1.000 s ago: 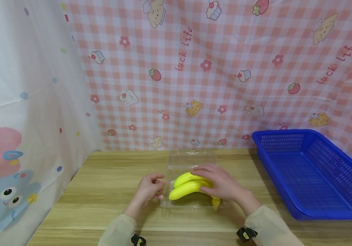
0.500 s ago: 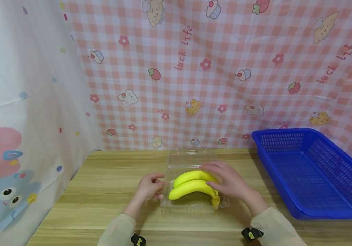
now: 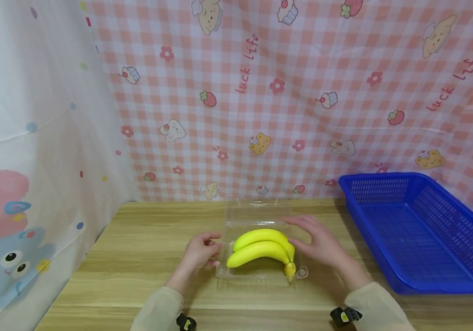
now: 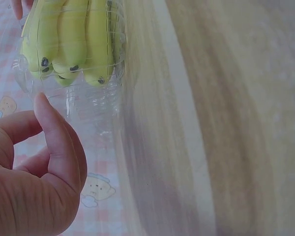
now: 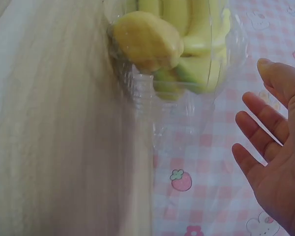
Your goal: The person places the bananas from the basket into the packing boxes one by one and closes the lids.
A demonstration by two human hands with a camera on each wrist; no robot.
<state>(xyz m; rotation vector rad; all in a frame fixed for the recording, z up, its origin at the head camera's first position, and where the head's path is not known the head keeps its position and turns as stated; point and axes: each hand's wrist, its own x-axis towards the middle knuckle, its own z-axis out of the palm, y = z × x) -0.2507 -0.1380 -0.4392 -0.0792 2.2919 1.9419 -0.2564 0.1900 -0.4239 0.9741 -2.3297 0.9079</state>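
A bunch of yellow bananas [image 3: 259, 250] lies in a clear plastic clamshell box [image 3: 257, 277] on the table. The box's lid [image 3: 257, 212] is folded back toward the curtain. My left hand [image 3: 202, 250] is at the left side of the box, its fingers loosely bent; in the left wrist view a fingertip [image 4: 42, 101] is close to the box's corner, and whether it touches cannot be told. To the right of the bananas my right hand [image 3: 316, 241] hovers with its fingers spread and holds nothing. The stem end [image 5: 147, 42] of the bunch shows in the right wrist view.
A blue plastic basket [image 3: 389, 287] stands on the right side of the wooden table [image 3: 149, 239]. Behind the table hangs a pink checked curtain [image 3: 236, 119], and a white patterned cloth [image 3: 54, 151] hangs on the left.
My right hand has come off the bananas and moved right, and the stem end has come into full view. My left hand and the box have stayed put.
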